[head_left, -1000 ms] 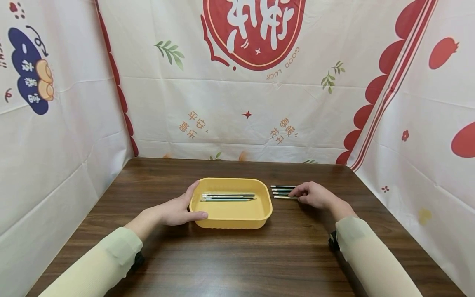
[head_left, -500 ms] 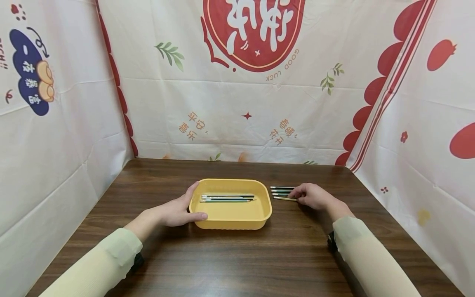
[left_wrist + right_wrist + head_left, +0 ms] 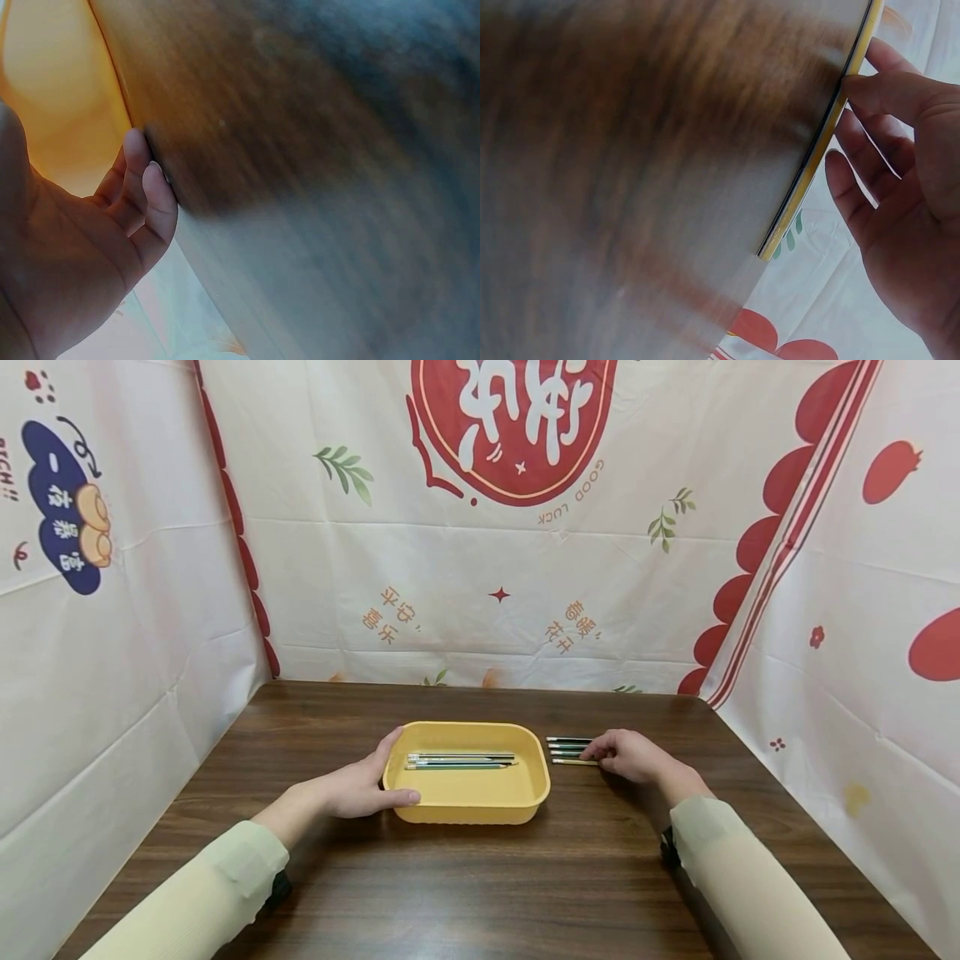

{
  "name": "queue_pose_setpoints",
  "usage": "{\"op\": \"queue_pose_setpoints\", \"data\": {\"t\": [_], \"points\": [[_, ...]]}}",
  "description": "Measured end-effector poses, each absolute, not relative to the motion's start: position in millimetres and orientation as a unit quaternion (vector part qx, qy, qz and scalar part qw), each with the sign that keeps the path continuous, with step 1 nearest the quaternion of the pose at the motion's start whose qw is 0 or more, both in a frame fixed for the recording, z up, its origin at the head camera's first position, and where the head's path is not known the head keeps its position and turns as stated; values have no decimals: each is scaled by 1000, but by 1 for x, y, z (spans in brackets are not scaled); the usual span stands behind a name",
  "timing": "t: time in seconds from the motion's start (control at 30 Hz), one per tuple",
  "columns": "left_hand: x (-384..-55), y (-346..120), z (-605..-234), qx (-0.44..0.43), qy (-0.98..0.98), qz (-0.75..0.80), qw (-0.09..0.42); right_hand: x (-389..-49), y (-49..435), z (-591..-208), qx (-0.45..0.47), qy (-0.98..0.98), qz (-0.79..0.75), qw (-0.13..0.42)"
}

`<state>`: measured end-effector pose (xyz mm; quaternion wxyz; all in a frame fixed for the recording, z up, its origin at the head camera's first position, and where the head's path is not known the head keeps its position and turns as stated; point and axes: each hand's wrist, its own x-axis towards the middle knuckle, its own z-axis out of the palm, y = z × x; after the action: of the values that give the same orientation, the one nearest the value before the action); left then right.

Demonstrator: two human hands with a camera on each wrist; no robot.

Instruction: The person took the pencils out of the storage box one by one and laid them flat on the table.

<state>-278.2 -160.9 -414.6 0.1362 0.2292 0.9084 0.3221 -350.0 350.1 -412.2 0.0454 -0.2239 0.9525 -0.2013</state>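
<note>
A shallow yellow plastic box [image 3: 468,814] stands mid-table with several pencils [image 3: 459,766] lying side by side in it. My left hand [image 3: 356,787] holds the box by its left end, thumb over the front rim and fingers round the far corner. To the right of the box is a row of dark pencils [image 3: 562,746], their right ends hidden by my right hand [image 3: 632,755]. That hand pinches the nearest pencil of the row, a yellow one with a dark stripe [image 3: 801,180], between thumb and fingers. Its white-tipped end points toward the box.
Both hands work on a dark wood-grain table [image 3: 480,893]. Printed white cloth [image 3: 450,552] hangs along the back and both sides. The gap between the box's right wall and the pencil row is narrow.
The right fingers have shifted very slightly left along the yellow pencil. The left hand and the box stay where they were.
</note>
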Motion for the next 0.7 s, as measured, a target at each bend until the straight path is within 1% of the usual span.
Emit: {"op": "queue_pose_setpoints", "data": {"t": [0.37,0.7], "points": [[-280,-161,-416,237,904,329,136,-350,350,-411,-213,954,-207,48],[-279,-161,-414,236,903,332,137,-348,347,-409,-213,951,-225,23]]}}
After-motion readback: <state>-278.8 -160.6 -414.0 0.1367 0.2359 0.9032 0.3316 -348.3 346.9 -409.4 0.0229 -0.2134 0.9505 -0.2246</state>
